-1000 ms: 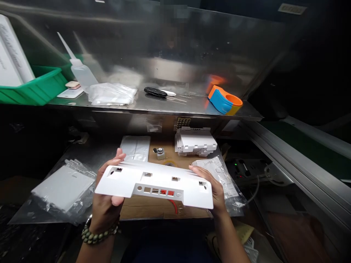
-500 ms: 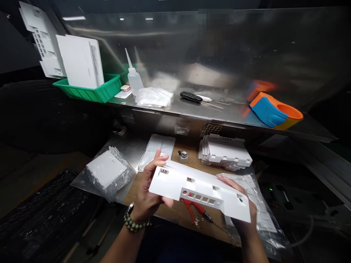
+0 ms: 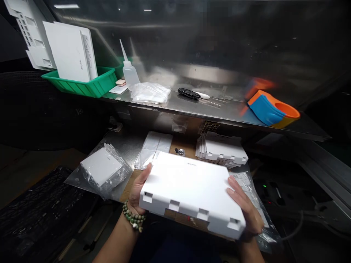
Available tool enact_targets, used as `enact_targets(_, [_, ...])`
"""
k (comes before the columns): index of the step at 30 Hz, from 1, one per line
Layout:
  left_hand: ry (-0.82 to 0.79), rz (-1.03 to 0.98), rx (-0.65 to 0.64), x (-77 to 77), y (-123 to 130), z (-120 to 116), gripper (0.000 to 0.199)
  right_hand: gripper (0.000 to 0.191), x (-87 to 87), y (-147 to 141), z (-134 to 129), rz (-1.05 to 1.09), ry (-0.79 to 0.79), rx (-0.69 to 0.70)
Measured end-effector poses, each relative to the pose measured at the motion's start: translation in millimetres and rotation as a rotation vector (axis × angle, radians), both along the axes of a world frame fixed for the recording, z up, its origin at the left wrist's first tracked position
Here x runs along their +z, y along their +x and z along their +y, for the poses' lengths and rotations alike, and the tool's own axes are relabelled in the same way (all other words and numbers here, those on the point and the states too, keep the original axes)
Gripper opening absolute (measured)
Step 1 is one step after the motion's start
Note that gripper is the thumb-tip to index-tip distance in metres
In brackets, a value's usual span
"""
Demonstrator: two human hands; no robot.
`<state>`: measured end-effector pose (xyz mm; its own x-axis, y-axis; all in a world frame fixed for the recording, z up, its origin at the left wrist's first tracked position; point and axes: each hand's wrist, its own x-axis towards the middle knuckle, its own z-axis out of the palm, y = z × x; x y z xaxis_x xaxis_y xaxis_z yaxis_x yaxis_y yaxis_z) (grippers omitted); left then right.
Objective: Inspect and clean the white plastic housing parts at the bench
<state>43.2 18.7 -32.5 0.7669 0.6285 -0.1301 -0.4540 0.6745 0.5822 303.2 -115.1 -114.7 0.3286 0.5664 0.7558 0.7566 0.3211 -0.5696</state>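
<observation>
A white plastic cover (image 3: 189, 186) with small grey lettering on its broad face is held up between both hands, tilted toward me. Notches run along its near edge, and a wide cutout opens at the middle of that edge. My left hand (image 3: 138, 191) grips the left side, thumb at the upper corner. My right hand (image 3: 245, 206) wraps the right side with its fingers lying on the top face. Beyond it stands a stack of similar white covers (image 3: 226, 149). The table under the held cover is mostly hidden.
Bagged white covers (image 3: 102, 166) lie at left, flat plastic bags (image 3: 153, 144) and a small jar (image 3: 180, 151) behind. On the steel shelf (image 3: 164, 106) are a green bin (image 3: 79, 86), a squeeze bottle (image 3: 131, 75), a black-handled tool (image 3: 189, 94) and an orange-blue tape dispenser (image 3: 270, 111).
The cover has been turned from its edge view so its broad lettered face now shows. Both hands have turned with it, still gripping its ends. The pliers below are now hidden.
</observation>
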Motion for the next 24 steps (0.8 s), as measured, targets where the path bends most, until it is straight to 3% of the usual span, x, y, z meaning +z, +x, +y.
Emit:
enact_targets(2, [0.015, 0.019, 0.031, -3.2, -4.5, 1.3, 0.058, 0.036, 4.1, -2.8, 3.8, 0.033, 0.045, 0.005])
enact_targets(4, [0.056, 0.051, 0.121, -8.7, -8.6, -0.3, 0.050, 0.044, 8.0, -6.0, 7.6, 0.258, 0.014, -0.073])
enact_targets(7, [0.084, 0.055, 0.165, -18.4, -15.0, -5.3, 0.048, 0.042, 13.7, -9.4, 7.4, 0.628, -0.170, -0.192])
enact_targets(9, [0.075, 0.041, 0.164, -24.3, -19.2, -7.8, 0.056, 0.036, 16.2, -10.8, 2.9, 0.820, -0.269, -0.125])
enact_targets(12, [0.089, 0.008, 0.146, -30.0, -23.4, -8.3, 0.069, 0.039, 16.4, -12.5, -5.9, 1.069, -0.303, 0.148])
enact_targets(16, [0.157, -0.016, 0.188, -30.6, -23.9, -5.3, 0.069, 0.041, 14.9, -12.8, -14.6, 1.075, -0.345, 0.323])
enact_targets(24, [0.271, 0.091, 0.299, -27.3, -21.1, -3.0, 0.080, 0.043, 27.7, -15.9, -14.9, 0.940, -0.401, 0.338])
